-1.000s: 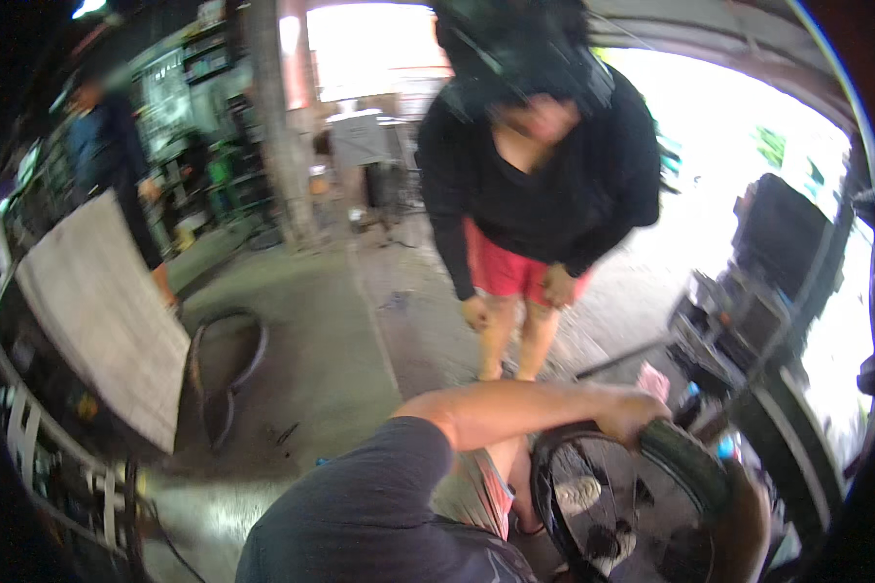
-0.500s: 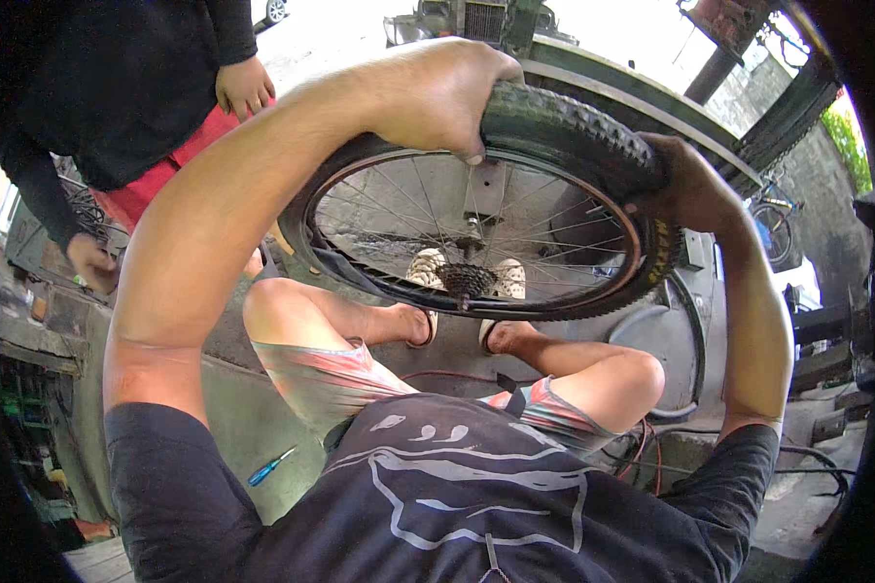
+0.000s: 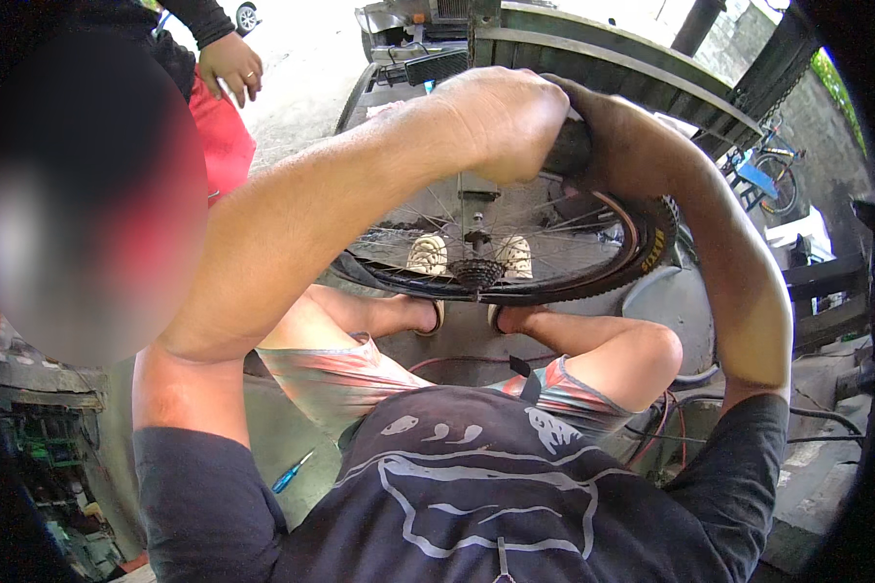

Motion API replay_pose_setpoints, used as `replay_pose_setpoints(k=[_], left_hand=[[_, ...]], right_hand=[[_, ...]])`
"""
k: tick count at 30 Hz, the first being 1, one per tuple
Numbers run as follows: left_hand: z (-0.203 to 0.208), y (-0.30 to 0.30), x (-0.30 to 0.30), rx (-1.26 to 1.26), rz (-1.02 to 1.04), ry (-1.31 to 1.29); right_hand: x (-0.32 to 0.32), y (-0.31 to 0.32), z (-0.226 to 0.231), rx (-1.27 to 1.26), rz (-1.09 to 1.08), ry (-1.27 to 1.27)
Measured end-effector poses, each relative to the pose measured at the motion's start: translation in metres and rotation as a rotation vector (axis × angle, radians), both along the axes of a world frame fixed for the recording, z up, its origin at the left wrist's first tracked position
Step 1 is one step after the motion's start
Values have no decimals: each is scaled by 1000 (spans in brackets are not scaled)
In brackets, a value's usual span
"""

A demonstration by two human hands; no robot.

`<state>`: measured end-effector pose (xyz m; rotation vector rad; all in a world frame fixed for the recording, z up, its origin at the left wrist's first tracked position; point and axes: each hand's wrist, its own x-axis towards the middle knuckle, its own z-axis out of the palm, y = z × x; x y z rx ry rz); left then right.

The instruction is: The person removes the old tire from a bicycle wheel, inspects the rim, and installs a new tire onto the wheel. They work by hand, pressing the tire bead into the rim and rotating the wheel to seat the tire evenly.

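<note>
A bicycle wheel with thin spokes and a cassette [image 3: 478, 273] stands tilted before me, above my sandalled feet. Around its rim sits a black knobby tyre [image 3: 648, 255] with yellow lettering. My left hand [image 3: 517, 124] is closed on the tyre at the far side, its knuckles up. Right beside it, my right hand [image 3: 624, 154] also grips the tyre, and a short dark stretch of it shows between the two hands. My left forearm hides the wheel's far left part. Whether the tyre's far edge is seated in the rim cannot be seen.
A blue-handled screwdriver [image 3: 292, 472] lies on the floor at my left. Another person's hand [image 3: 231, 70] shows at the upper left. Cables [image 3: 666, 428] run along the floor at right. A green metal beam [image 3: 603, 63] and a parked bicycle [image 3: 773, 180] stand beyond.
My hands, earlier apart on the tyre, are now close together at its far side; the left has moved right and the right inward. The person at left has come nearer.
</note>
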<state>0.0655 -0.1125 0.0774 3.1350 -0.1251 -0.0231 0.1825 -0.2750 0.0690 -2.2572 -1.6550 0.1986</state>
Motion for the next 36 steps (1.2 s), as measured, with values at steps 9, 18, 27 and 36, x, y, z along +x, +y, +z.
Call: replay_pose_setpoints(k=[9,18,27,36], left_hand=[[-40,100,-63,-330,-34,-199],[-33,108,-68,-446,70,-120],[-58,115,-92,-413,88,-357],[-87,146,-120,-514,377,-185]], right_hand=[[32,-16,-20,66,33,-15],[18,5,11,-133,-24,-43],[-12,31,-17,111,-35,-319],[14,41,1,-87,96,-66]])
